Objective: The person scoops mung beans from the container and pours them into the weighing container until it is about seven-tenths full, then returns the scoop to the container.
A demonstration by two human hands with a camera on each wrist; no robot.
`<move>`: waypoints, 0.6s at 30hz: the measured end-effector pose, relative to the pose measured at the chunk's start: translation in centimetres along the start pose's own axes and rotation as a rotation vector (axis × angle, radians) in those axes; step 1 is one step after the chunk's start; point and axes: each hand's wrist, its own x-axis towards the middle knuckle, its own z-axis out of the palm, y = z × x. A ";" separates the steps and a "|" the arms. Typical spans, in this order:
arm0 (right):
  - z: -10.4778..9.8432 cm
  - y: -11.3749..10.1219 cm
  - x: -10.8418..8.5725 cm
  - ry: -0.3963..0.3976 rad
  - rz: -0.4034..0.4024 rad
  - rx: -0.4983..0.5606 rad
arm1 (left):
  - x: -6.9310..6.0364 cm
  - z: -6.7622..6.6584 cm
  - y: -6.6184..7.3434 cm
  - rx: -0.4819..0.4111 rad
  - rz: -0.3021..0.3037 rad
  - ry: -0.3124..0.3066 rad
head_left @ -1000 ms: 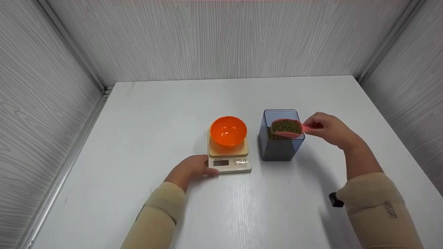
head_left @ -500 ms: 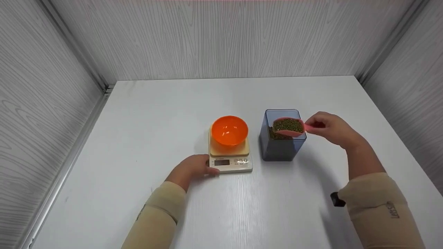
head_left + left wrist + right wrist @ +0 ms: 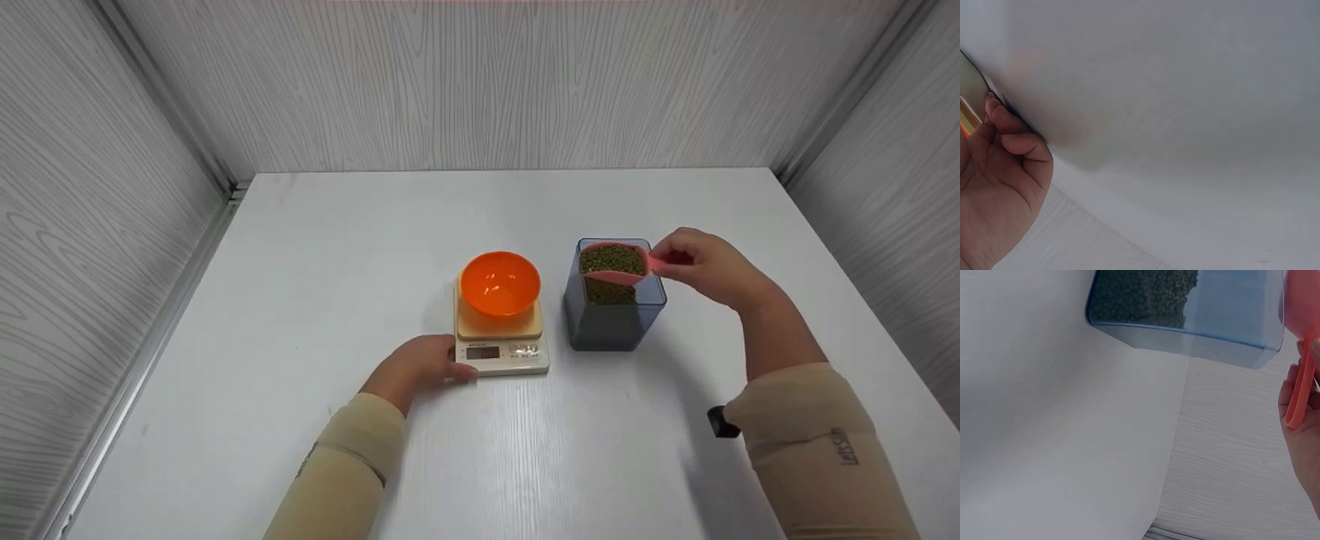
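My right hand [image 3: 712,268] pinches the handle of a pink scoop [image 3: 616,277] heaped with small green beans, held level over the mouth of a clear blue container [image 3: 606,326]. More beans lie inside that container. In the right wrist view the fingers [image 3: 1292,382] lie round the scoop's looped handle [image 3: 1301,396]. An orange bowl [image 3: 500,283] with nothing in it sits on a cream kitchen scale [image 3: 510,366]. My left hand [image 3: 421,361] holds the scale's front left corner, thumb along the front edge; the left wrist view shows its fingers curled at the edge [image 3: 1005,169].
The white table [image 3: 337,247] ends at a wood-grain back wall [image 3: 480,90], with side walls at left and right. The container stands just right of the scale, a narrow gap between them. A small black object [image 3: 722,422] shows at the right sleeve.
The right hand has lifted the full scoop slightly and shifted it left and back over the container. The left hand stays on the scale.
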 end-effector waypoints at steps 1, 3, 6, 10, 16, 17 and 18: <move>0.1 -0.3 0.2 0.000 -0.006 -0.003 | 0.0 0.0 0.0 -0.003 0.002 -0.002; 0.3 -0.9 0.5 -0.003 -0.011 0.000 | -0.1 -0.1 0.1 -0.008 0.004 -0.006; 0.8 -1.7 1.1 -0.012 -0.022 -0.005 | -0.1 -0.1 0.1 -0.008 -0.003 -0.010; 1.7 -2.6 1.8 -0.030 -0.012 -0.007 | -0.1 -0.1 0.2 -0.014 -0.008 -0.018; 3.0 -3.9 3.0 -0.043 -0.047 -0.031 | -0.1 -0.1 0.1 -0.028 -0.006 -0.022; 3.2 -4.1 3.1 -0.045 -0.059 -0.044 | -0.1 -0.1 0.1 -0.023 -0.009 -0.020; 3.4 -4.2 3.3 -0.049 -0.068 -0.057 | -0.1 -0.1 0.1 -0.015 -0.008 -0.020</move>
